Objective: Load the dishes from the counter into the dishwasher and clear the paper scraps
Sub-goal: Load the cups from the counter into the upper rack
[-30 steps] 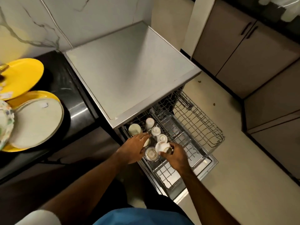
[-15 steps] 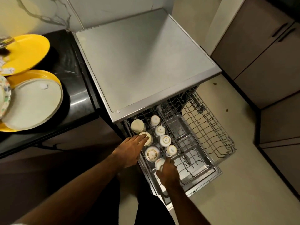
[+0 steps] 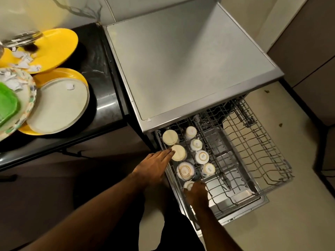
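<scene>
Kitchen: dishwasher rack with upturned cups, right hand around nearest cup.

At the back, a pale marble-look wall with dark grey veins, washed in warm yellowish light toward the left. Below it, a glossy black counter, catching a bright glare near its front edge. Under that, dull brown cabinet fronts in deep shadow. On the right, taupe flat-fronted cabinets, edged along the bottom by a dark base strip. Underfoot, a smooth cream floor, with two small brown specks near that strip. Dim overall, shadows heaviest at lower left.
</scene>
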A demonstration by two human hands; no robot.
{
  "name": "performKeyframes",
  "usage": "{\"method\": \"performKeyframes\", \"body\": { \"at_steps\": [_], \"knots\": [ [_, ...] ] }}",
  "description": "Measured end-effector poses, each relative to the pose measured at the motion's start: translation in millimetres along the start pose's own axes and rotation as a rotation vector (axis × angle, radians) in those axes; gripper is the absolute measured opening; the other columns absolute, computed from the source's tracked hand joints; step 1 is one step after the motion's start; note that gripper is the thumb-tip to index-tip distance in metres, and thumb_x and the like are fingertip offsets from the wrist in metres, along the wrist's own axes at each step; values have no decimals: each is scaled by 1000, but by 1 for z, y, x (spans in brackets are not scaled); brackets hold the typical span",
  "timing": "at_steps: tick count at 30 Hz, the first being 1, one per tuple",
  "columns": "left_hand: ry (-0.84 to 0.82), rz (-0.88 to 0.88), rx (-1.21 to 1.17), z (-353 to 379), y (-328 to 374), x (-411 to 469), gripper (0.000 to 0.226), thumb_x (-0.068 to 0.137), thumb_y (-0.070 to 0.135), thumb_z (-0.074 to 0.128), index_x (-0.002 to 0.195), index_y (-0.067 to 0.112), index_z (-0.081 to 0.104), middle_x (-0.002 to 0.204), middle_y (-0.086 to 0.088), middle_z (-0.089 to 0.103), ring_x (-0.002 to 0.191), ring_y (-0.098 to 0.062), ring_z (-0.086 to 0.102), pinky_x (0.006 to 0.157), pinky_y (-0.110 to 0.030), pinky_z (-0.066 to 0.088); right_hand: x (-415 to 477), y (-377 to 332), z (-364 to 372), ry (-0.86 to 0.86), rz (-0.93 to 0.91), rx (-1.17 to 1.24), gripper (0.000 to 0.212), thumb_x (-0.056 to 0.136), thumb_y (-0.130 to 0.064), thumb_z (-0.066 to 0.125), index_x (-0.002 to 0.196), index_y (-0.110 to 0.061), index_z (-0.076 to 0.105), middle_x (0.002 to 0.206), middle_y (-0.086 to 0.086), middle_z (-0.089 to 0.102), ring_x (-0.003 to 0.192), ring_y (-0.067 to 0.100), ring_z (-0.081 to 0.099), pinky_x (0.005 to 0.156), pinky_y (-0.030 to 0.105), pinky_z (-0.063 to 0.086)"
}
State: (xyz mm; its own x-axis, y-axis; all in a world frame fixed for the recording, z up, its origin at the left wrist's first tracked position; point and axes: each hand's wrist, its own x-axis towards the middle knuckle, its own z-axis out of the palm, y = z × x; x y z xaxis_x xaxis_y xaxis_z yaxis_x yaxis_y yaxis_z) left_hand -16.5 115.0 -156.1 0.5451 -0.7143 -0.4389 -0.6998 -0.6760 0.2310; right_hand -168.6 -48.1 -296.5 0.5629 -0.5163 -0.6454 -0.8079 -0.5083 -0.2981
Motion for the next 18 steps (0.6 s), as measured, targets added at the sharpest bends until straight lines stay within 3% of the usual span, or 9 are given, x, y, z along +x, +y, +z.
{"method": "performKeyframes", "body": {
  "at_steps": [8, 14, 18],
  "knots": [
    [23, 26, -24, -9, 16, 5, 85, 99, 24, 54, 163, 21, -2, 171, -1, 3, 156, -22, 12, 125, -42, 20, -1, 17, 2, -50, -5, 172, 80, 76, -37, 89, 140, -10, 50, 128, 13, 58, 118, 31, 60, 93, 37, 51],
    [52, 68, 9, -21, 27, 10, 86, 97, 26, 57, 163, 21, 2, 171, -2, 7, 156, -22, 16, 124, -42, 24, -12, 15, -19, -82, -16, 234, 72, 79, -35, 87, 138, -12, 52, 131, 9, 60, 120, 27, 59, 85, 24, 40],
    [119, 93, 54, -42, 34, 9, 83, 98, 31, 56, 163, 19, 7, 171, -4, 8, 155, -24, 17, 123, -43, 27, -26, -21, -55, 41, -174, 331, 57, 87, -29, 77, 139, -16, 55, 135, 5, 61, 128, 24, 57, 104, 31, 46]
  ]
}}
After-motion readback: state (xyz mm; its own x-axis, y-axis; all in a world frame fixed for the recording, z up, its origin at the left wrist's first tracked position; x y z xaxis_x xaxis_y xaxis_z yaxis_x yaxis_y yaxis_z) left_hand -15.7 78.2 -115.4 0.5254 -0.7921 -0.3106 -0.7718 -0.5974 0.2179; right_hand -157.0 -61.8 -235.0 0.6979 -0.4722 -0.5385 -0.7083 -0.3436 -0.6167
